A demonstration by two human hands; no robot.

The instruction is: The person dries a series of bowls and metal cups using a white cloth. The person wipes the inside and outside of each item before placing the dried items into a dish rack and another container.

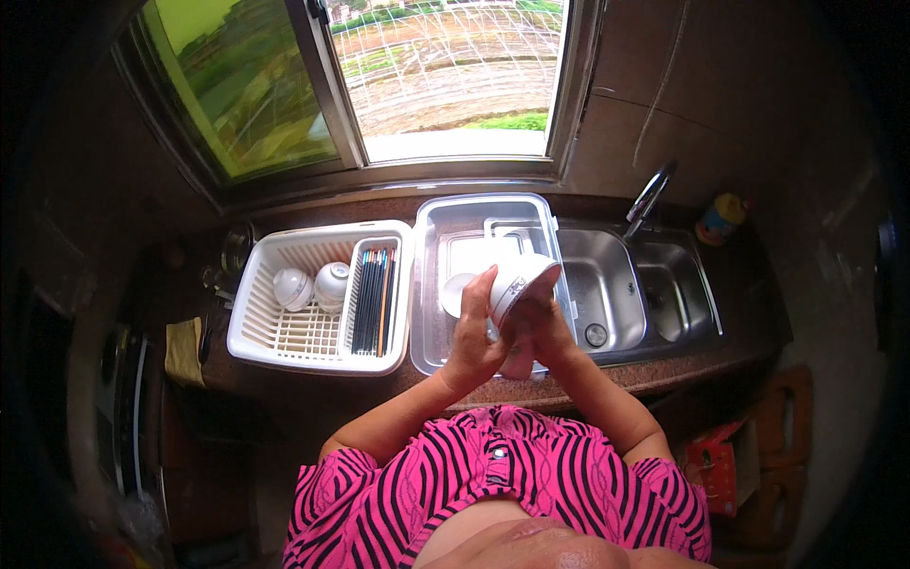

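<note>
Both my hands hold a white patterned bowl [517, 283], tilted on its side over a clear plastic bin [426, 313]. My left hand [475, 341] grips it from the left, with the thumb or a finger along its outside. My right hand [547, 323] is at its right side, its fingers partly hidden in shadow at the opening. A pinkish cloth [519, 361] hangs below the bowl between my hands. Behind my left hand, a round white dish [455, 293] lies in the bin. To the left, a white dish rack [320, 365] holds several upturned bowls [293, 288] and a compartment of chopsticks [372, 306].
A double steel sink [604, 291] with a faucet [648, 198] is at the right, a bottle [724, 217] behind it. A yellowish cloth [185, 350] lies left of the rack. The window frame [455, 171] runs behind the counter. A red box [713, 473] stands low at the right.
</note>
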